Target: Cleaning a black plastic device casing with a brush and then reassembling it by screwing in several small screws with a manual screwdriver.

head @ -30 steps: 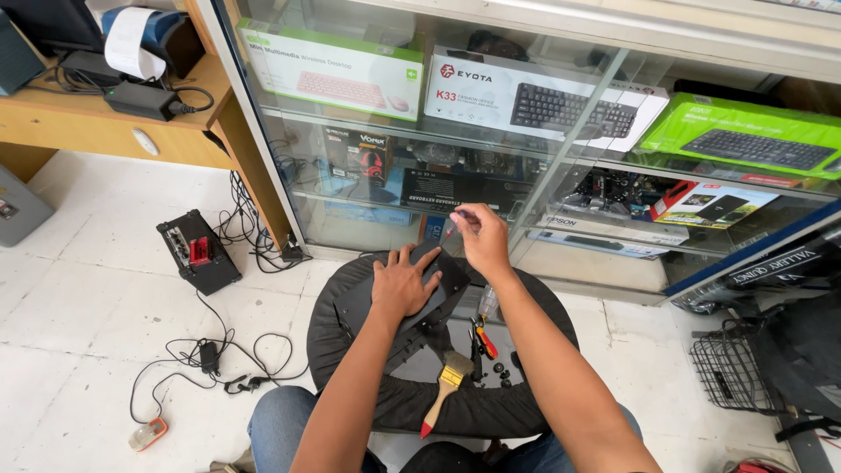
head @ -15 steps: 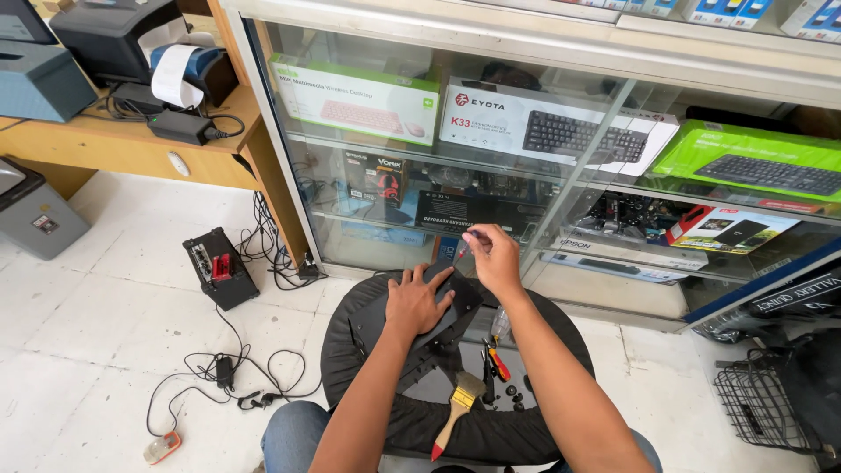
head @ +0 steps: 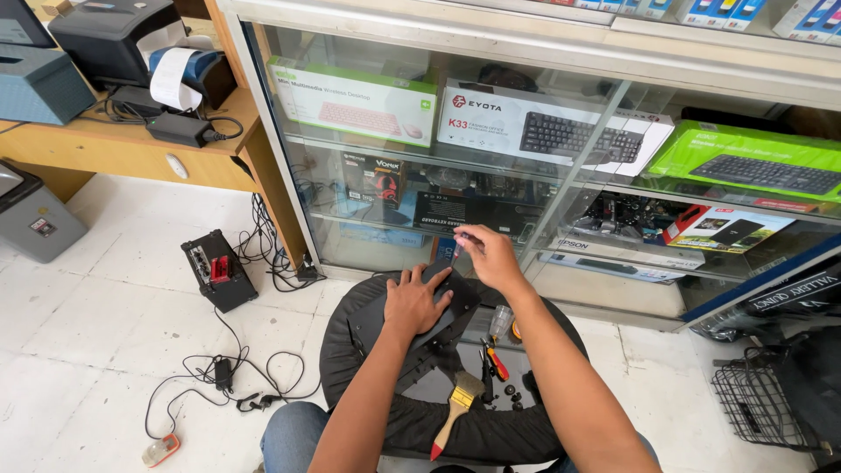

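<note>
Left hand (head: 416, 302) flat, grip released, pinning the dark panel (head: 438, 311) at frame centre on the round black surface (head: 350, 350). Right hand (head: 491, 258) clenched on what's probably a screwdriver (head: 458, 248). Keep panel pinned, tool square to it

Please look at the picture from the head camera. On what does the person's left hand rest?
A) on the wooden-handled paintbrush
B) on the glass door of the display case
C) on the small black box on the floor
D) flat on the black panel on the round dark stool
D: the left hand lies flat, fingers spread, on the flat black panel atop the round dark stool; the wooden-handled paintbrush lies apart from it, nearer the person.
</note>
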